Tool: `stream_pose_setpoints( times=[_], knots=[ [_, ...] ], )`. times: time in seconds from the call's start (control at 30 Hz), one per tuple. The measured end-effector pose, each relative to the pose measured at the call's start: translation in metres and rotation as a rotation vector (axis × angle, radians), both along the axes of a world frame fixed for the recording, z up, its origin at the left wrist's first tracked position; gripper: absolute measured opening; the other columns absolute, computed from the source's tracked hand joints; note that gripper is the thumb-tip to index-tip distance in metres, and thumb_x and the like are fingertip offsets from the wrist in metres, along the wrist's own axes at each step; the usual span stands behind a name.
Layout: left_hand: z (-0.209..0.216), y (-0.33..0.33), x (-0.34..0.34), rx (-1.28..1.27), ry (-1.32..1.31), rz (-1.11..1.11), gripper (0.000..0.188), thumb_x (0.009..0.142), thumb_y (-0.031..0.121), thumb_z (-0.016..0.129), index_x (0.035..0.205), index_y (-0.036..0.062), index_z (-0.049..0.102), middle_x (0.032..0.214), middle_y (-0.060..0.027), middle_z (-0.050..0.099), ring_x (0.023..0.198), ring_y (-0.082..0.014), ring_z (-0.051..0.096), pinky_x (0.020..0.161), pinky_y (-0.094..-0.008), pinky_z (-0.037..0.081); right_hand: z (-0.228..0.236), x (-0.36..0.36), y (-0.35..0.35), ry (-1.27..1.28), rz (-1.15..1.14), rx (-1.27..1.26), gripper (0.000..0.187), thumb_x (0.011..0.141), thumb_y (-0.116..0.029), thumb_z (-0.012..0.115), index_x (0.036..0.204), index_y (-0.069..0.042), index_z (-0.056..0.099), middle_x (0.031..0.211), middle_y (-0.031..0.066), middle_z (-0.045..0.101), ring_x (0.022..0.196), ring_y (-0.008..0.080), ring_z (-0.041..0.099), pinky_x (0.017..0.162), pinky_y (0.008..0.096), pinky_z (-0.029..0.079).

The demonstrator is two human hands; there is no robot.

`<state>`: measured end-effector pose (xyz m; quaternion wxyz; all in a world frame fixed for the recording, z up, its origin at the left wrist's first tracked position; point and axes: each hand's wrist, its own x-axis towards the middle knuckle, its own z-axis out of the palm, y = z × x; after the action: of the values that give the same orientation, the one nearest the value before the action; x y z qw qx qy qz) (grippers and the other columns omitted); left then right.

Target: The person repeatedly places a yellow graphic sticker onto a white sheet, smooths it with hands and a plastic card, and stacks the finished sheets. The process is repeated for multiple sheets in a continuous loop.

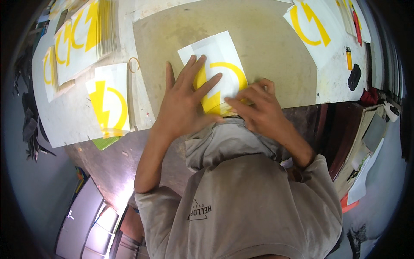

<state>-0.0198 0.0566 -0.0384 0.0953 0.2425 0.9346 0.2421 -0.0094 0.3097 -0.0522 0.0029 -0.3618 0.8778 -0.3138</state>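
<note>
A white folded paper sheet (pixel 217 45) with a yellow curved print lies tilted on the grey-brown mat (pixel 276 47), close to the table's front edge. My left hand (pixel 183 97) rests flat on its left side, fingers spread over the print. At the sheet's near right corner is my right hand (pixel 263 108), its fingers bent and closed at the paper's edge. The fingers partly hide that lower edge. Another printed paper piece (pixel 114 75) lies to the left, its near end at the table edge.
Stacks of printed paper (pixel 82 47) stand at the far left, with a rubber band (pixel 134 65) nearby. At the right are more printed sheets (pixel 308 26), a red pen (pixel 357 28), a yellow lighter (pixel 349 58) and a black object (pixel 354 77).
</note>
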Motion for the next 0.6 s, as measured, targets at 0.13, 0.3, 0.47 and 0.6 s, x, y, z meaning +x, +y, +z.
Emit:
stream_pose_setpoints(
  times=[0.13, 0.3, 0.47, 0.6],
  knots=[
    [-0.008, -0.001, 0.004, -0.014, -0.015, 0.003, 0.085, 0.075, 0.061, 0.079, 0.148, 0.0226, 0.059, 0.167, -0.0185, 0.033, 0.156, -0.0426, 0.027, 0.123, -0.0716, 0.007, 0.001, 0.004, 0.043, 0.0, -0.304, 0.056, 0.033, 0.083, -0.01, 0.077, 0.116, -0.013, 0.077, 0.097, 0.0035, 0.066, 0.094, 0.0242, 0.064, 0.096, 0.0466, 0.04],
    [-0.008, 0.018, 0.021, 0.118, 0.061, 0.007, 0.074, 0.074, 0.049, 0.085, 0.137, 0.0162, 0.066, 0.139, -0.0141, 0.06, 0.131, -0.0382, 0.052, 0.114, -0.0628, 0.031, -0.008, 0.003, 0.102, 0.078, -0.639, 0.241, 0.031, 0.093, -0.017, 0.074, 0.123, -0.011, 0.075, 0.117, 0.0096, 0.067, 0.109, 0.0296, 0.062, 0.102, 0.0466, 0.04],
    [-0.023, 0.024, 0.035, 0.476, 0.087, 0.166, 0.035, 0.085, 0.011, 0.081, 0.118, 0.0075, 0.072, 0.101, -0.0081, 0.068, 0.091, -0.0287, 0.063, 0.09, -0.0414, 0.049, -0.005, -0.011, 0.101, 0.197, -0.67, 0.351, 0.036, 0.1, -0.02, 0.067, 0.134, -0.012, 0.07, 0.136, 0.0154, 0.061, 0.132, 0.0343, 0.052, 0.111, 0.045, 0.04],
    [0.013, -0.026, 0.037, 1.052, 0.413, 0.849, 0.011, 0.099, -0.001, 0.065, 0.109, 0.0003, 0.067, 0.105, -0.0099, 0.065, 0.094, -0.0165, 0.061, 0.081, -0.0274, 0.05, -0.01, -0.032, 0.119, 0.248, -0.725, 0.307, 0.037, 0.098, -0.022, 0.07, 0.133, -0.008, 0.069, 0.134, 0.0163, 0.063, 0.127, 0.035, 0.056, 0.11, 0.0488, 0.04]
  ],
)
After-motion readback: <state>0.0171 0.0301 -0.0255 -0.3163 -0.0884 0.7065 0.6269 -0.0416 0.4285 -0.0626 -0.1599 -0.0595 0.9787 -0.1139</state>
